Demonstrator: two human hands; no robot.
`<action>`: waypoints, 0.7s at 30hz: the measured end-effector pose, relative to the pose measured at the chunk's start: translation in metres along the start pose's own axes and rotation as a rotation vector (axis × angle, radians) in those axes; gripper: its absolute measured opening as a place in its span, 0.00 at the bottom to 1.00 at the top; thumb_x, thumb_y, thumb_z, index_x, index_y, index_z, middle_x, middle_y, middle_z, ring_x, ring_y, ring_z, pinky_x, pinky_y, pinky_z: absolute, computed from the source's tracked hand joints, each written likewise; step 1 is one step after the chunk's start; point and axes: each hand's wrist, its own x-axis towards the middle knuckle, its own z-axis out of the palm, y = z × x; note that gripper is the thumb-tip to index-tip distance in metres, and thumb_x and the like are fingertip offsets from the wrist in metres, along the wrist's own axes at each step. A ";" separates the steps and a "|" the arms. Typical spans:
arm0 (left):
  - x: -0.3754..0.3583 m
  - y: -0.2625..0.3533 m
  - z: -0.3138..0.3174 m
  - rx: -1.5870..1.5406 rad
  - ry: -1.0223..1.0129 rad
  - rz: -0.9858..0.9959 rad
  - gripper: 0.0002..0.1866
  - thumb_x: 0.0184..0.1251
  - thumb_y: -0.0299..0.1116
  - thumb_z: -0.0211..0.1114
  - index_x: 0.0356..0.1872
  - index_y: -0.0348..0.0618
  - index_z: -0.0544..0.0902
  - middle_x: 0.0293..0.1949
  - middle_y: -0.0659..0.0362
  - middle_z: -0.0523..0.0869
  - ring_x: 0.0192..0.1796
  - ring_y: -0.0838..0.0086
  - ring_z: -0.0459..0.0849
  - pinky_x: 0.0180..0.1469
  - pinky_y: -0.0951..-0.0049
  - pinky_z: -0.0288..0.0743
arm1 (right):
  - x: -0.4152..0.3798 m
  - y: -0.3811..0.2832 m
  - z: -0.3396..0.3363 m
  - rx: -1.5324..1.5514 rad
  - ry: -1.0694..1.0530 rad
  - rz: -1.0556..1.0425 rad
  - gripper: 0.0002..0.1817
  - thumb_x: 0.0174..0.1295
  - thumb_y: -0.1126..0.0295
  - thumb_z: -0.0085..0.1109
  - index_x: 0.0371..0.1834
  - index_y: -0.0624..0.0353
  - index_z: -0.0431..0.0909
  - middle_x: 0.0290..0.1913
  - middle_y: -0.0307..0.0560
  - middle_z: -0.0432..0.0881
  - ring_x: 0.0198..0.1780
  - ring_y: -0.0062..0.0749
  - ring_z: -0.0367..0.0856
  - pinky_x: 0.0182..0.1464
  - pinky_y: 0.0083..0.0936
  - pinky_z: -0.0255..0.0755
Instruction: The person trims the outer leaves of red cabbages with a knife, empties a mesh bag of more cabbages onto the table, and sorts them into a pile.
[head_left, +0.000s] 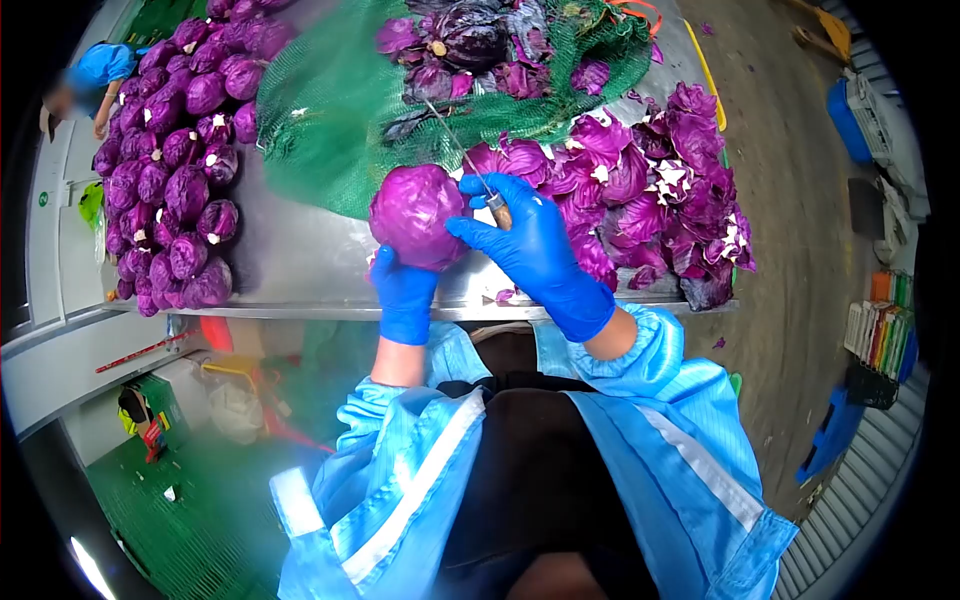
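A round red cabbage (415, 215) is held up over the front edge of the metal table. Blue-gloved, my left hand (402, 298) cups it from below, fingers wrapped round its underside. My right hand (530, 240), also gloved in blue, grips a knife (498, 212) by its wooden handle, and its fingertips reach the cabbage's right side. The thin blade points up and away, toward the green mesh sack (340, 110). Just right of my right hand lies a heap of loose purple cabbage leaves (630, 190).
Many red cabbages (185, 190) are piled on the table's (290, 240) left side. More cabbage and dark leaves (475, 40) lie on the mesh at the back. Another person (95, 75) in blue stands at the far left. Stacked coloured crates (880, 325) stand along the right wall.
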 end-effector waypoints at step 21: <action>0.005 0.014 0.010 0.179 -0.024 0.180 0.41 0.55 0.35 0.66 0.73 0.42 0.62 0.71 0.50 0.67 0.73 0.52 0.64 0.75 0.47 0.53 | 0.004 0.003 0.007 0.448 0.041 0.193 0.12 0.58 0.71 0.70 0.38 0.60 0.75 0.32 0.34 0.76 0.35 0.14 0.74 0.38 0.17 0.72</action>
